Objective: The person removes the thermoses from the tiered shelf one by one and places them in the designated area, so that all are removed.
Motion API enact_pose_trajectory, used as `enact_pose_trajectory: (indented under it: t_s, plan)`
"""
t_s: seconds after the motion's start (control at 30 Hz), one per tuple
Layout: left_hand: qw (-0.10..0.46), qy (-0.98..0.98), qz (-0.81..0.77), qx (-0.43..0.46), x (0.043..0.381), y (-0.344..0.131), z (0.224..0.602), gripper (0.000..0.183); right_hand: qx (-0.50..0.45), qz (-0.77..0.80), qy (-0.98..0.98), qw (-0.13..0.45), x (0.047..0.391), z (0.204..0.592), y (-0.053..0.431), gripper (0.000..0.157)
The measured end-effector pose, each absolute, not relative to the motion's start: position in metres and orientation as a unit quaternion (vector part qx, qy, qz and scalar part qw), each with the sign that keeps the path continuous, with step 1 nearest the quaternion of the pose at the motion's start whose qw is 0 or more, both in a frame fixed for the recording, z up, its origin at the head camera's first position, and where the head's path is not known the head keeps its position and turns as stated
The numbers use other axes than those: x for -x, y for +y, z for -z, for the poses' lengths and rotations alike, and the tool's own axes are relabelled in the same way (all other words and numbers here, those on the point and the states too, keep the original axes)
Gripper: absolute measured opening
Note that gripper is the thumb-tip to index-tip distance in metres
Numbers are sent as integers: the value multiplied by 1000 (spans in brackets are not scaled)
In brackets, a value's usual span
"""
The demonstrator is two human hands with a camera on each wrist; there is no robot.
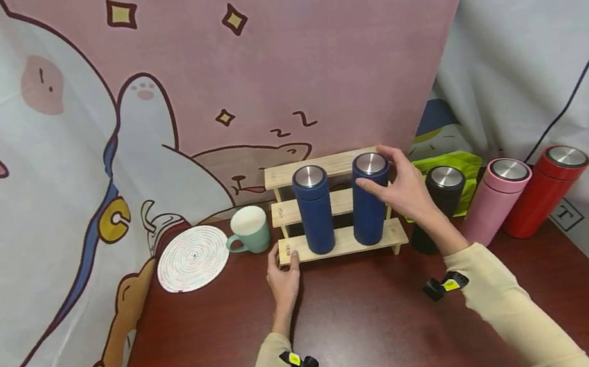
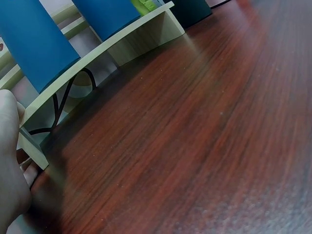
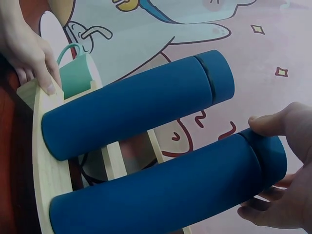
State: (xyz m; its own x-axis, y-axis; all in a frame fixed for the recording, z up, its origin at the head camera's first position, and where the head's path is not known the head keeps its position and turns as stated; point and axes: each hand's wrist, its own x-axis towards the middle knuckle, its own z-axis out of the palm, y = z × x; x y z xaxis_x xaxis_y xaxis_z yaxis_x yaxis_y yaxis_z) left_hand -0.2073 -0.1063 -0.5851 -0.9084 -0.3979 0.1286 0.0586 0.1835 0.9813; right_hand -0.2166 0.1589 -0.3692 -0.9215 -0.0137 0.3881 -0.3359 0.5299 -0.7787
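A wooden three-step stand (image 1: 346,240) carries two dark blue thermos bottles with steel-topped lids on its lowest step. My left hand (image 1: 284,282) holds the left end of that step, thumb on top, as the left wrist view also shows. The left blue thermos (image 1: 317,219) stands upright with no hand on it. Around the lid of the right blue thermos (image 1: 368,213) my right hand (image 1: 408,188) has its thumb and fingers on opposite sides. Seen from the right wrist, the base of this thermos (image 3: 161,202) rests on the step.
Left of the stand are a green mug (image 1: 254,232) and a round woven mat (image 1: 193,259). To its right stand a black thermos (image 1: 445,187), a pink thermos (image 1: 493,202) and a red thermos (image 1: 542,194). A bright green bag (image 1: 468,166) lies behind the black one. Printed cloth hangs behind the table.
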Motion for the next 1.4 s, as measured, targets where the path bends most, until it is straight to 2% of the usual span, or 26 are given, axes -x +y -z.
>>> enact_pose_trajectory:
  t_s: [0.3,1.03,1.4]
  plan:
    - [181,-747,630,-115,207,-106,585,55,-121,-497,-842,171,216,373,160,77]
    - [179,-750,626,-112,206,-105,585,56,-93,-452,-863,203,183,379,177,75]
    - [177,-751,626,-116,206,-105,585,56,-76,-437,-851,282,158,390,186,76]
